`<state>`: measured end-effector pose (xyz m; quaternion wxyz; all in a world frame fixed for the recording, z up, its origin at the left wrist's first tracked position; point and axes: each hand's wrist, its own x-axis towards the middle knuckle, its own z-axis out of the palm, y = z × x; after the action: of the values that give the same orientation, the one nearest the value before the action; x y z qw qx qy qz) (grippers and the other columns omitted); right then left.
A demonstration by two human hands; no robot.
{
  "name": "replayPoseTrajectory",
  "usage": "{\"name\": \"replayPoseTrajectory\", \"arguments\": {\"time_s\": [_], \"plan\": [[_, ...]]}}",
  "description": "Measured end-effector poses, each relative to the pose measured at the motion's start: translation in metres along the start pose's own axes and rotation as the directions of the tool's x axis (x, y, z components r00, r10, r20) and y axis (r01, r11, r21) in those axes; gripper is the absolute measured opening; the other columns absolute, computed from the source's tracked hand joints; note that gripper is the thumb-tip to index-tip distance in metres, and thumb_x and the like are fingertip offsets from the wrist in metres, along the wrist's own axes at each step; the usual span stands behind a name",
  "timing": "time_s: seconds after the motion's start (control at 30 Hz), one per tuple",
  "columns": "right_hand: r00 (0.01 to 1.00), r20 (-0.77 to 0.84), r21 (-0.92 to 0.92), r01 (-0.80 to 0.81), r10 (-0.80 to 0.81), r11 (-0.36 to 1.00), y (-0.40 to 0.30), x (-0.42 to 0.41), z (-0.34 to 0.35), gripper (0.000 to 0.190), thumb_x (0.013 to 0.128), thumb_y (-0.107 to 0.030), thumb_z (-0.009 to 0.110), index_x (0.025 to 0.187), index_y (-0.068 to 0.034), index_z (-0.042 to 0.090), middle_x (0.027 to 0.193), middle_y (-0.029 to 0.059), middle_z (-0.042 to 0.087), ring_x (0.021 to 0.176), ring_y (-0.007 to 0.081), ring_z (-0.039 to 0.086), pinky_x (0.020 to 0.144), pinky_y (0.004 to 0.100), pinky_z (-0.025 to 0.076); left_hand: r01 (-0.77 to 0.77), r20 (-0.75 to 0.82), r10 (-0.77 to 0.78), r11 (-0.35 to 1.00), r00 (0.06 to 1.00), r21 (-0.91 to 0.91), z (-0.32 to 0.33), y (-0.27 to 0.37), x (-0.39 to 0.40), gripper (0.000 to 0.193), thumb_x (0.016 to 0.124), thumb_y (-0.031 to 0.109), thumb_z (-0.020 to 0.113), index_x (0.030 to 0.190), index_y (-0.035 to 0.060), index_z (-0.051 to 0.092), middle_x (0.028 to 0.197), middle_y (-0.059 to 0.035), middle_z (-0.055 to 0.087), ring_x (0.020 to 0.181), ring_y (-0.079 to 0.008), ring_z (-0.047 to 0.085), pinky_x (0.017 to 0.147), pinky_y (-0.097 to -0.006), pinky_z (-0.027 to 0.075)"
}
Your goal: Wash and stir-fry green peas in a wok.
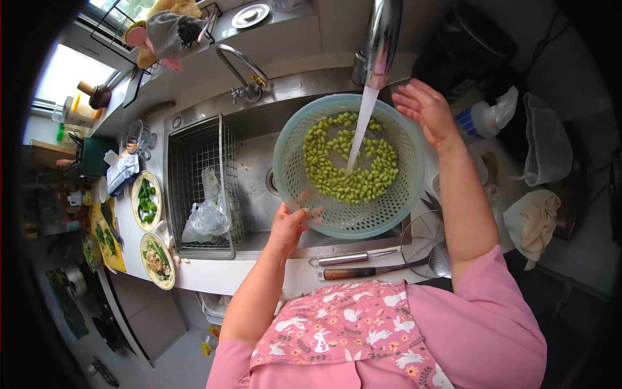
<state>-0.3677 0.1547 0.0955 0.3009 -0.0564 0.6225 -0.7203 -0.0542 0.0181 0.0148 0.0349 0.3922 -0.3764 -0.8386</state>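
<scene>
A pale green plastic colander (pixel 286 165) sits over the steel sink, with shelled green beans (pixel 374 177) spread across its perforated bottom. My left hand (pixel 286 226) grips its near-left rim, the thumb in sight and the fingers blurred behind the translucent wall. Water (pixel 362 126) pours onto the beans from the chrome faucet (pixel 381 48) above. My right hand (pixel 425 107) is raised beside the far-right rim, fingers apart and nothing in it. Its fingertips are close to the faucet's thin lever (pixel 399 81); whether they touch is unclear.
Left in the sink stands a wire basket (pixel 194 160) holding a plastic bag (pixel 206 223). Along the near edge lie a wire skimmer (pixel 427 243) and a wooden-handled knife (pixel 347 273). Plates of green peppers (pixel 146 202) and chopped food (pixel 158 265) stand left; a spray bottle (pixel 486 116) is right.
</scene>
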Motion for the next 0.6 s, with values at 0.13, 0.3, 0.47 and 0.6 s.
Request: {"name": "replayPoseTrajectory", "arguments": {"time_s": [0.13, 0.3, 0.47, 0.6], "plan": [[0.999, 0.045, 0.036, 0.024, -0.025, 0.999, -0.004, 0.000, 0.006, 0.057, 0.085, -0.018, 0.057, 0.133, 0.005, 0.034, 0.110, 0.0116, 0.053, 0.104, 0.0209, 0.053, 0.085, 0.0306, 0.045, -0.110, -0.047, 0.109, 0.994, 0.993, -0.003, -0.008, 0.003, 0.005, 0.052, 0.082, -0.005, 0.045, 0.132, 0.0009, 0.031, 0.138, -0.0120, 0.036, 0.106, -0.0304, 0.057, 0.076, -0.0377, 0.056], [0.997, 0.013, 0.094, 0.071, -0.072, 0.993, -0.001, 0.015, 0.014, 0.056, 0.084, -0.015, 0.057, 0.132, 0.004, 0.034, 0.108, 0.0084, 0.053, 0.102, 0.0193, 0.053, 0.085, 0.0311, 0.046, -0.230, -0.141, 0.247, 0.965, 0.959, 0.128, -0.009, 0.021, -0.015, 0.049, 0.081, -0.001, 0.049, 0.129, -0.0008, 0.037, 0.125, -0.0160, 0.048, 0.101, -0.0289, 0.059, 0.079, -0.0372, 0.053], [0.996, -0.007, 0.147, 0.086, -0.085, 0.985, 0.007, 0.016, 0.016, 0.061, 0.084, -0.016, 0.056, 0.137, 0.000, 0.031, 0.118, 0.0109, 0.052, 0.110, 0.0199, 0.049, 0.089, 0.0315, 0.042, -0.172, -0.277, 0.212, 0.972, 0.937, 0.161, -0.022, 0.028, -0.031, 0.039, 0.081, 0.002, 0.051, 0.119, 0.0013, 0.044, 0.112, -0.0117, 0.055, 0.091, -0.0236, 0.063, 0.070, -0.0335, 0.055], [0.999, -0.032, -0.068, 0.032, -0.034, 0.997, 0.049, -0.009, 0.020, 0.062, 0.082, -0.013, 0.055, 0.138, -0.002, 0.030, 0.140, 0.0157, 0.036, 0.124, 0.0219, 0.040, 0.098, 0.0315, 0.033, -0.192, -0.403, 0.265, 0.958, 0.876, 0.214, -0.029, 0.034, -0.049, 0.027, 0.081, 0.006, 0.055, 0.108, 0.0055, 0.050, 0.099, -0.0063, 0.060, 0.080, -0.0161, 0.063, 0.059, -0.0278, 0.053]]}}
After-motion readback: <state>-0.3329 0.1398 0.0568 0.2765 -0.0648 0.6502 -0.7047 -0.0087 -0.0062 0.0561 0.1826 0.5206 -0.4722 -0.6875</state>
